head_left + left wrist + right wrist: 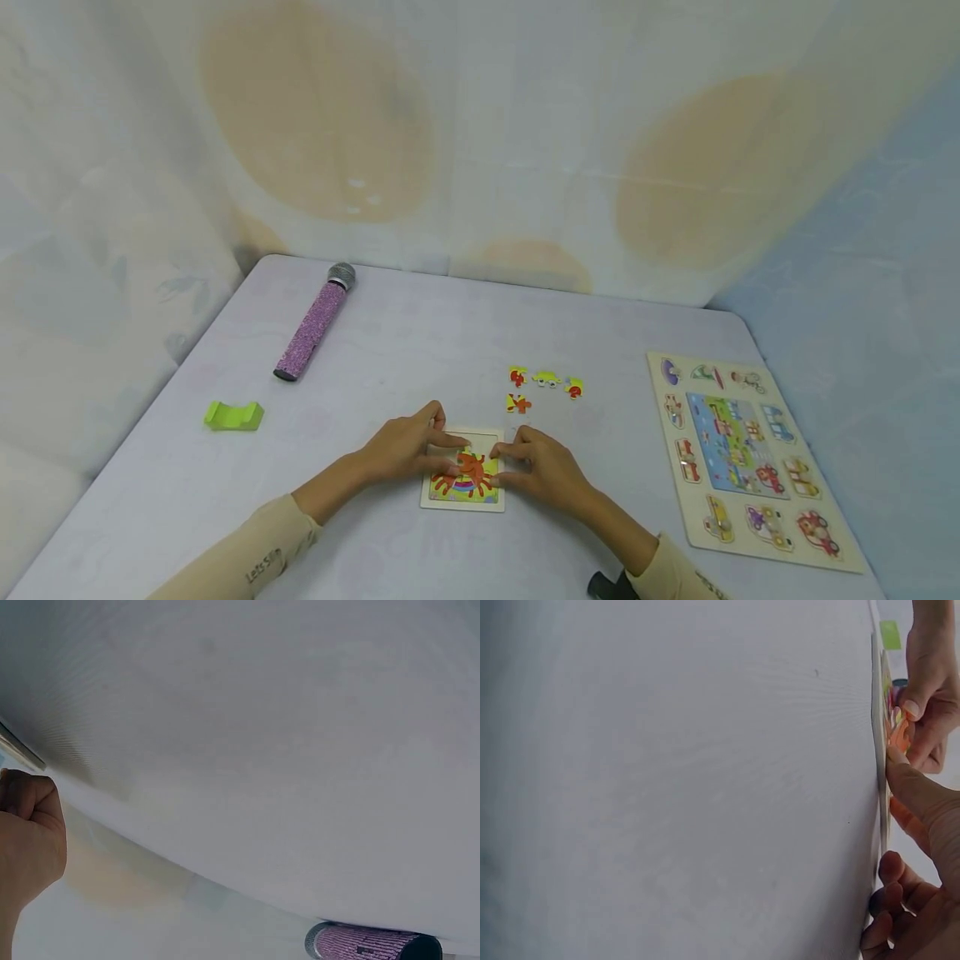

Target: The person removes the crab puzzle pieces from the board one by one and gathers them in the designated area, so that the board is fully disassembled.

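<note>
A small puzzle board (462, 505) with a pale frame and a red animal picture lies near the table's front. My left hand (401, 447) reaches onto it from the left; its thumb and index finger pinch an orange-red puzzle piece (901, 733) over the picture. From the right, my right hand (551, 472) touches the picture's right edge with thumb and index fingertips held apart. Its other fingers (889, 900) are bent beside the board in the right wrist view. Several loose puzzle pieces (547, 379) lie behind the board. The left wrist view shows only part of the left hand (30, 840).
A purple glittery microphone (311, 329) lies at the back left, with a green curved block (234, 416) in front of it. On the right is a large picture puzzle board (667, 492). A black object (611, 587) shows by the right sleeve. Curtains stand behind the table.
</note>
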The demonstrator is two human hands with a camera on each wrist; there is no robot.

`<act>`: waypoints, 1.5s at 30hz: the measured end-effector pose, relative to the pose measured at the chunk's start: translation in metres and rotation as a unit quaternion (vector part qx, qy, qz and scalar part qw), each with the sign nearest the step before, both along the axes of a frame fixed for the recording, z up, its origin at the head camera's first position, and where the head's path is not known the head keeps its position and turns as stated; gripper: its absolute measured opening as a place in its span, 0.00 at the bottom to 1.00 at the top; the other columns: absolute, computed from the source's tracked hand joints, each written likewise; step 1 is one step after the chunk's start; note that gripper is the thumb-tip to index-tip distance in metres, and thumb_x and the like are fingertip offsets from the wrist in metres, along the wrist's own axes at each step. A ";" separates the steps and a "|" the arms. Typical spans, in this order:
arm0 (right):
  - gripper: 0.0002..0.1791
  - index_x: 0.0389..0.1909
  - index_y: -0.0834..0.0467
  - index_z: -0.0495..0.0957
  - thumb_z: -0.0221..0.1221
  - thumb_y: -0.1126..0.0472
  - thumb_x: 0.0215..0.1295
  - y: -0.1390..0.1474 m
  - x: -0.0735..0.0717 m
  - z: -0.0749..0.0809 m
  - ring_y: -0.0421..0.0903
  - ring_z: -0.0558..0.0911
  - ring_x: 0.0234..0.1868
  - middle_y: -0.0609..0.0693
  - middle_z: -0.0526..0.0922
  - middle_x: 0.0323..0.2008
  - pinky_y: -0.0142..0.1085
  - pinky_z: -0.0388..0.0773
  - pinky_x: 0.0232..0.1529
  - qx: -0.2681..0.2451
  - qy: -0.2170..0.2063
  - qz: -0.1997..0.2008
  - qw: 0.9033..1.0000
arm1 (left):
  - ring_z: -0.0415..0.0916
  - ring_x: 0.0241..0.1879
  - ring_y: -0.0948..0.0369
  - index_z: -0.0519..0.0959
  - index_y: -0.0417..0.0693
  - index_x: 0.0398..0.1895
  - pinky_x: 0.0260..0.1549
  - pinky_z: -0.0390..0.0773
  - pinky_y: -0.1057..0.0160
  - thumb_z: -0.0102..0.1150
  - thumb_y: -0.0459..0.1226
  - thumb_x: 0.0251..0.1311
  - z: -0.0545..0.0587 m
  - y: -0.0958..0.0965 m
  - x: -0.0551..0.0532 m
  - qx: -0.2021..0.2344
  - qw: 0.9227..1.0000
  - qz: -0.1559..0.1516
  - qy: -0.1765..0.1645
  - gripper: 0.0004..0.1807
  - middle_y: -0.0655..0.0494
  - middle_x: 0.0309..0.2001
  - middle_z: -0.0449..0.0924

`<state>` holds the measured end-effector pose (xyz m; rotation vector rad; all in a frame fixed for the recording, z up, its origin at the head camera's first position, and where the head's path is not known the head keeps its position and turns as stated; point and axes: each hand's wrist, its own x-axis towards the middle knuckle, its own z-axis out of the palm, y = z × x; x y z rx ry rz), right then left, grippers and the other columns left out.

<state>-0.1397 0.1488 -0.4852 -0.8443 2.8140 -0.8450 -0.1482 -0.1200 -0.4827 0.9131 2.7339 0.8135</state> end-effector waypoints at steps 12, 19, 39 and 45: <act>0.20 0.44 0.45 0.88 0.74 0.44 0.49 -0.002 0.000 -0.001 0.33 0.62 0.27 0.39 0.67 0.27 0.27 0.61 0.27 -0.001 -0.003 -0.005 1.000 | 0.53 0.25 0.71 0.83 0.61 0.57 0.22 0.59 0.72 0.64 0.57 0.58 0.000 -0.008 0.004 -0.015 1.000 0.003 0.019 0.25 0.63 0.40 0.59; 0.20 0.44 0.44 0.88 0.73 0.43 0.50 -0.004 -0.001 -0.002 0.34 0.64 0.28 0.38 0.67 0.27 0.27 0.63 0.28 0.013 -0.010 -0.014 1.000 | 0.55 0.25 0.70 0.80 0.60 0.61 0.23 0.61 0.72 0.64 0.59 0.57 -0.001 -0.013 0.005 -0.018 1.000 0.006 0.013 0.29 0.64 0.40 0.60; 0.26 0.52 0.49 0.86 0.74 0.46 0.51 -0.013 -0.007 0.016 0.36 0.64 0.27 0.44 0.69 0.29 0.28 0.63 0.27 0.028 -0.043 0.014 0.999 | 0.58 0.25 0.68 0.66 0.55 0.73 0.21 0.62 0.71 0.61 0.77 0.38 -0.006 -0.025 0.027 -0.101 0.993 0.039 0.055 0.59 0.61 0.41 0.60; 0.27 0.52 0.47 0.86 0.75 0.45 0.50 -0.019 -0.006 0.014 0.35 0.64 0.27 0.43 0.68 0.29 0.27 0.62 0.26 0.031 -0.034 0.015 0.999 | 0.58 0.25 0.68 0.66 0.56 0.74 0.21 0.61 0.71 0.61 0.77 0.37 -0.005 -0.025 0.028 -0.112 0.991 0.047 0.057 0.60 0.61 0.41 0.59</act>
